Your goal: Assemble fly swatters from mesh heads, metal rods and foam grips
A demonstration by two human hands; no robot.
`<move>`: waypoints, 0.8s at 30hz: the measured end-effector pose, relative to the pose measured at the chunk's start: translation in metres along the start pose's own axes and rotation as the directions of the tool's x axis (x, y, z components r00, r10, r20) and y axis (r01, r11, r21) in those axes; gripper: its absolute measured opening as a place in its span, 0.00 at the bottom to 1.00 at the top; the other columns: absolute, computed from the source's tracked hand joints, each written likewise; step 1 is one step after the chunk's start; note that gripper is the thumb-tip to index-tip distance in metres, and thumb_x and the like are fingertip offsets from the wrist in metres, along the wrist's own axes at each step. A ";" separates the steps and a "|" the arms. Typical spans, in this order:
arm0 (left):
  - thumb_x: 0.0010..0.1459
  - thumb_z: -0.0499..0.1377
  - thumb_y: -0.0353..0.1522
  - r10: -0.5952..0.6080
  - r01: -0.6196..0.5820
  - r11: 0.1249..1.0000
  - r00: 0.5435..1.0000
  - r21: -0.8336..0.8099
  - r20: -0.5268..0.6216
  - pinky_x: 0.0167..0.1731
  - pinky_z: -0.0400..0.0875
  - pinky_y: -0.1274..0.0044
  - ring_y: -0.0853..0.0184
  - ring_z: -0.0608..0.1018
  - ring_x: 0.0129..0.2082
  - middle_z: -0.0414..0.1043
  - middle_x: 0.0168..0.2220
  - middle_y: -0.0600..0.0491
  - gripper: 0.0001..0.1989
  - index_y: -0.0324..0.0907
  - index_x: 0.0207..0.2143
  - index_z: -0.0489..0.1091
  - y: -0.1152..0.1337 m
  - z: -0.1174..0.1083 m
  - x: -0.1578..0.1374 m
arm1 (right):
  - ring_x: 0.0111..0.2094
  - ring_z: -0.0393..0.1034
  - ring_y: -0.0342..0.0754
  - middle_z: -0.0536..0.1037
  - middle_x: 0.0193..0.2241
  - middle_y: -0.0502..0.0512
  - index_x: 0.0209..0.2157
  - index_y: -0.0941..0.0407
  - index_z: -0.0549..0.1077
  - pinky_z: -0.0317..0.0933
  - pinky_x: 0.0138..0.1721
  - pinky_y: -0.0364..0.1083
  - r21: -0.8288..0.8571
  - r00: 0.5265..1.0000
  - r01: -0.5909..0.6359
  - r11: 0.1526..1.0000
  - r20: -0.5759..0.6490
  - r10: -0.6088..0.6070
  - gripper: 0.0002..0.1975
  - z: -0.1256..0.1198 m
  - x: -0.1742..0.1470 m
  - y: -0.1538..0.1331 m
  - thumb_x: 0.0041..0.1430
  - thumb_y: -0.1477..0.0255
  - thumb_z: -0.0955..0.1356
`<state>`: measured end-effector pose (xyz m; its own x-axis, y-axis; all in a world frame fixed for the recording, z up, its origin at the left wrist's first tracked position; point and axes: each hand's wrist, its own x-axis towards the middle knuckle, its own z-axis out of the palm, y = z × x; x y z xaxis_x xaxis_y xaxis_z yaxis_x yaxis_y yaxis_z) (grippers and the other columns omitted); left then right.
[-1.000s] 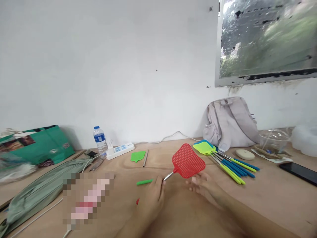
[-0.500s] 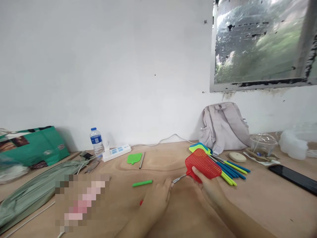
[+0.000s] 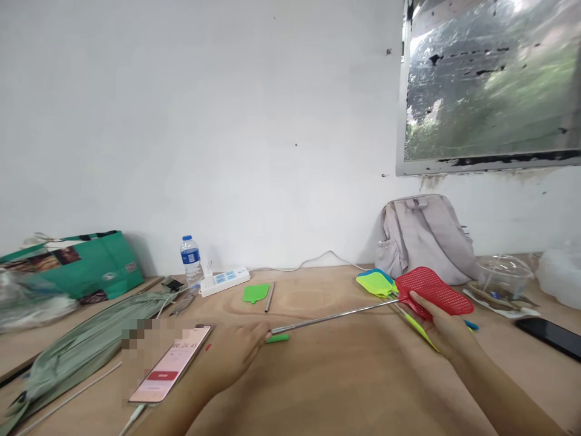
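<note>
A red fly swatter stretches between both hands, its thin metal rod pulled long. My right hand [image 3: 442, 332] grips the red mesh head [image 3: 438, 292] near its neck, thumb on top. At the other end of the rod, my left hand [image 3: 238, 354] is closed around the handle, which it mostly hides; a red tip [image 3: 208, 347] shows behind the wrist. Just beyond the left fingers lies a green handle [image 3: 279, 338]. Farther back are a green swatter head [image 3: 256, 293] and a short metal tube [image 3: 270, 297]. Yellow-green swatters [image 3: 374, 283] and blue ones lie partly hidden behind the red head.
A lit phone [image 3: 172, 366] on a cable lies left of my left arm, beside grey-green cloth [image 3: 91, 339]. A power strip [image 3: 224, 281], water bottle [image 3: 190, 260] and green bag [image 3: 100, 266] line the back. At right are a backpack [image 3: 424, 239], plastic cup [image 3: 503, 275] and dark phone [image 3: 551, 339].
My hands have moved apart, left hand leftward and right hand rightward, and the swatter's metal rod has lengthened between them. The red head now covers much of the swatter pile.
</note>
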<state>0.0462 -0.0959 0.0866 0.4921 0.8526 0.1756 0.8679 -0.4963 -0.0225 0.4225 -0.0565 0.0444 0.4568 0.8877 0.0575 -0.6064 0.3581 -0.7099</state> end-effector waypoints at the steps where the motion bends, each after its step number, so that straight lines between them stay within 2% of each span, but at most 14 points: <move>1: 0.63 0.35 0.39 0.001 -0.001 1.000 1.000 -0.018 0.016 0.29 0.60 0.76 0.64 0.74 0.30 0.72 0.31 0.52 0.20 0.44 0.35 0.64 -0.006 0.001 -0.003 | 0.30 0.73 0.45 0.78 0.29 0.51 0.28 0.59 0.74 0.73 0.32 0.42 -0.004 1.000 0.004 1.000 0.003 -0.004 0.16 -0.003 0.001 -0.001 0.31 0.81 0.76; 4: 0.63 0.34 0.39 -0.007 0.009 0.999 0.998 -0.033 0.067 0.29 0.60 0.76 0.64 0.73 0.30 0.72 0.31 0.53 0.21 0.45 0.34 0.64 -0.016 -0.005 -0.012 | 0.30 0.73 0.45 0.78 0.30 0.51 0.31 0.58 0.74 0.73 0.30 0.42 -0.028 1.000 0.005 1.000 0.007 -0.004 0.17 -0.009 -0.001 -0.005 0.33 0.82 0.74; 8: 0.63 0.34 0.39 -0.042 0.039 0.999 0.996 0.035 0.079 0.30 0.59 0.75 0.62 0.73 0.31 0.73 0.32 0.53 0.21 0.45 0.33 0.64 -0.015 -0.014 -0.021 | 0.30 0.73 0.45 0.78 0.31 0.52 0.32 0.59 0.73 0.73 0.29 0.41 -0.037 0.999 0.037 0.999 0.002 -0.037 0.16 -0.007 -0.004 -0.011 0.36 0.82 0.73; 11: 0.63 0.34 0.39 -0.072 0.069 0.996 0.996 0.059 0.051 0.28 0.60 0.76 0.64 0.74 0.30 0.72 0.30 0.52 0.21 0.45 0.34 0.64 -0.001 -0.011 -0.019 | 0.27 0.72 0.41 0.77 0.27 0.49 0.29 0.58 0.72 0.72 0.28 0.38 0.044 0.996 0.058 0.997 -0.069 -0.054 0.09 0.001 -0.001 -0.017 0.42 0.82 0.70; 14: 0.63 0.35 0.37 -0.108 0.098 0.987 0.992 0.126 0.070 0.27 0.61 0.77 0.63 0.75 0.29 0.73 0.29 0.51 0.20 0.44 0.36 0.64 0.026 -0.006 -0.008 | 0.23 0.70 0.38 0.74 0.22 0.47 0.26 0.57 0.70 0.70 0.26 0.37 0.170 0.992 -0.004 0.985 -0.122 0.026 0.03 0.014 -0.001 -0.017 0.50 0.79 0.66; 17: 0.63 0.35 0.35 -0.093 0.069 0.982 0.987 0.178 0.132 0.25 0.61 0.76 0.62 0.75 0.29 0.73 0.29 0.51 0.19 0.44 0.36 0.64 0.052 -0.006 0.007 | 0.16 0.63 0.37 0.64 0.13 0.44 0.19 0.56 0.63 0.64 0.18 0.36 0.258 0.992 -0.129 0.957 0.027 0.126 0.11 0.028 -0.007 -0.009 0.54 0.75 0.63; 20: 0.62 0.35 0.35 -0.070 0.043 0.980 0.988 0.196 0.135 0.25 0.61 0.75 0.61 0.75 0.28 0.73 0.28 0.51 0.19 0.44 0.35 0.65 0.064 -0.014 0.017 | 0.09 0.48 0.35 0.53 0.08 0.41 0.14 0.55 0.51 0.50 0.09 0.36 0.253 0.976 -0.181 0.950 0.165 0.142 0.19 0.034 -0.009 0.000 0.53 0.74 0.63; 24: 0.62 0.37 0.35 -0.038 0.012 0.979 0.991 0.204 0.127 0.24 0.60 0.76 0.62 0.76 0.28 0.74 0.27 0.51 0.18 0.44 0.33 0.66 0.058 -0.025 0.015 | 0.07 0.40 0.36 0.46 0.05 0.40 0.14 0.54 0.41 0.41 0.08 0.39 0.160 0.984 -0.146 0.976 0.121 0.128 0.24 0.032 -0.001 0.007 0.53 0.72 0.63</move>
<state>0.1021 -0.1159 0.1126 0.4634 0.8847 0.0503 0.8691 -0.4426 -0.2209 0.3970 -0.0456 0.0613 0.2936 0.9546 0.0511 -0.7628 0.2662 -0.5893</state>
